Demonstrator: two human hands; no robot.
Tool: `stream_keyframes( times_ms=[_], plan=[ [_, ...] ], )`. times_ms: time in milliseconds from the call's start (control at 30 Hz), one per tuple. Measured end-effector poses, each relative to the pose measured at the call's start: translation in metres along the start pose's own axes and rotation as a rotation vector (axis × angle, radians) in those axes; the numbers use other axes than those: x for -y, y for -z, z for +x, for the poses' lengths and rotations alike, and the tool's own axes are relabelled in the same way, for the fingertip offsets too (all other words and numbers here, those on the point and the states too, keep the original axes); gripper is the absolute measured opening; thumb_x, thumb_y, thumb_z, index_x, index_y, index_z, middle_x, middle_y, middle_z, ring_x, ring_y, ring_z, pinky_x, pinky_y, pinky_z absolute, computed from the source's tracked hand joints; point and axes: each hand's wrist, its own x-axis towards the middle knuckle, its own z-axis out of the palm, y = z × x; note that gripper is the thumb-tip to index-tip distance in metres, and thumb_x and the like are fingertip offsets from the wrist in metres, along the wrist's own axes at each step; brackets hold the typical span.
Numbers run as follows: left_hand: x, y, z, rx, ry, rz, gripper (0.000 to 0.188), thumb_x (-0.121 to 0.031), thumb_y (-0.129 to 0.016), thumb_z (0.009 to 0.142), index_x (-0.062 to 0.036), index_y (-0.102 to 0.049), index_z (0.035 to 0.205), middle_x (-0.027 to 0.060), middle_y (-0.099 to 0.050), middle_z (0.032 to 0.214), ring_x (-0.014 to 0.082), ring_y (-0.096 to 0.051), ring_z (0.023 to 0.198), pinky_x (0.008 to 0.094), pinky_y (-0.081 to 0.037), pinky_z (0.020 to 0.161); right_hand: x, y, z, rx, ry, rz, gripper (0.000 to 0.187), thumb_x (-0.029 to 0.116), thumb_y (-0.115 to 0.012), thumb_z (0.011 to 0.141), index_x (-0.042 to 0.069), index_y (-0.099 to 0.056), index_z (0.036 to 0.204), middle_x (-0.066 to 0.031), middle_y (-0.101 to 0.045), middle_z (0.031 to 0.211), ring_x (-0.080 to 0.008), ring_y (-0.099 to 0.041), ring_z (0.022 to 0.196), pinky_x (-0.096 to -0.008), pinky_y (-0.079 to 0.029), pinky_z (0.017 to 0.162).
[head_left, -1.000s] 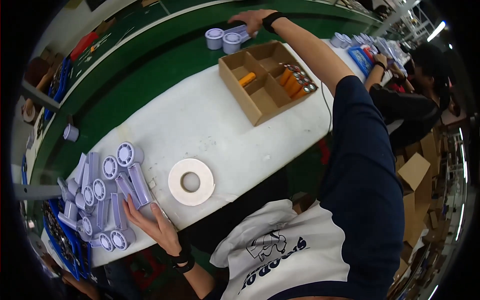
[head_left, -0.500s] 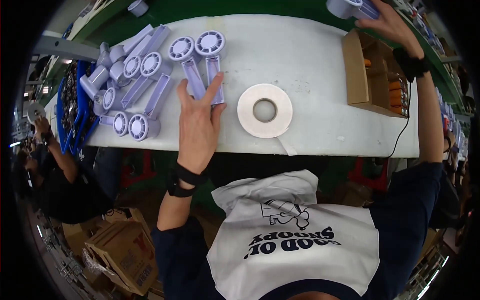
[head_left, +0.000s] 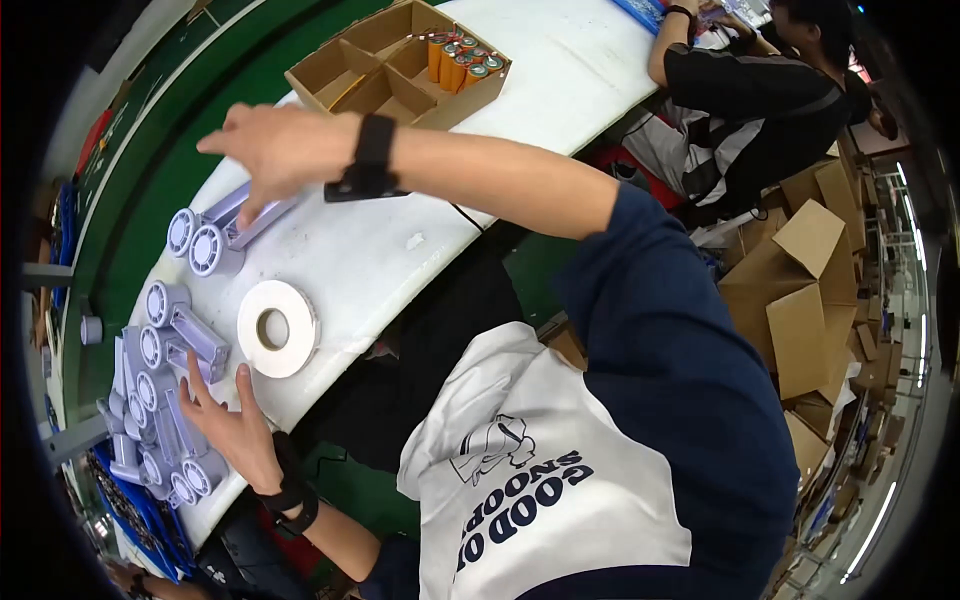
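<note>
My right hand (head_left: 275, 155) is over the far part of the table, fingers stretched out. Its thumb reaches down to the handle of one of two pale purple fan housings (head_left: 213, 250) lying side by side, each with a round vented head and a long open handle; the hand partly hides them. My left hand (head_left: 232, 430) is open at the table's near left, fingers spread, beside the handles of another pair of purple housings (head_left: 203, 340). To the right of that pair lies a white roll of tape (head_left: 255, 335), flat on the table.
More purple housings (head_left: 150, 390) are heaped at the left, by a blue bin (head_left: 140, 525) of small dark parts. A divided cardboard box (head_left: 430, 110) holds several orange battery cells (head_left: 455, 65). At the upper right another person (head_left: 755, 110) sits; open cartons (head_left: 790, 290) stand behind.
The view has turned to the right. My right hand has brought purple housing from the far right onto the table, beside the pair. My left hand has drawn back slightly from its housings.
</note>
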Motion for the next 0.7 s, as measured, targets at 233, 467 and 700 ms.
stream_keyframes(
  times_ms=[233, 467, 700],
  plan=[
    [-0.031, 0.011, -0.011, -0.043, -0.36, -0.16, 0.023, -0.014, -0.069, 0.089, -0.0067, -0.068, 0.111, 0.015, -0.049, 0.141, 0.0355, -0.048, 0.129, 0.0468, -0.04, 0.103, -0.143, 0.124, -0.086, -0.123, -0.174, 0.075, 0.024, 0.021, -0.076, 0.077, -0.002, -0.073, 0.083, -0.0169, -0.07, 0.073, -0.0307, -0.07, 0.071, -0.0388, -0.055, 0.067],
    [-0.08, -0.002, -0.009, -0.001, -0.383, -0.289, 0.02, -0.008, -0.07, 0.084, -0.0053, -0.069, 0.104, 0.0152, -0.051, 0.14, 0.0342, -0.049, 0.128, 0.0454, -0.04, 0.103, -0.115, 0.109, -0.091, -0.166, -0.431, -0.392, 0.016, 0.013, -0.075, 0.077, -0.002, -0.07, 0.081, -0.0162, -0.069, 0.069, -0.0277, -0.07, 0.071, -0.037, -0.055, 0.066],
    [-0.098, -0.006, -0.007, 0.038, -0.406, -0.426, 0.027, -0.005, -0.071, 0.081, -0.006, -0.067, 0.109, 0.0154, -0.051, 0.14, 0.0333, -0.05, 0.128, 0.0451, -0.04, 0.104, -0.112, 0.125, -0.098, -0.383, -0.42, -0.005, 0.014, 0.01, -0.07, 0.086, -0.002, -0.064, 0.083, -0.011, -0.069, 0.075, -0.0185, -0.069, 0.074, -0.0298, -0.054, 0.069]
  ],
)
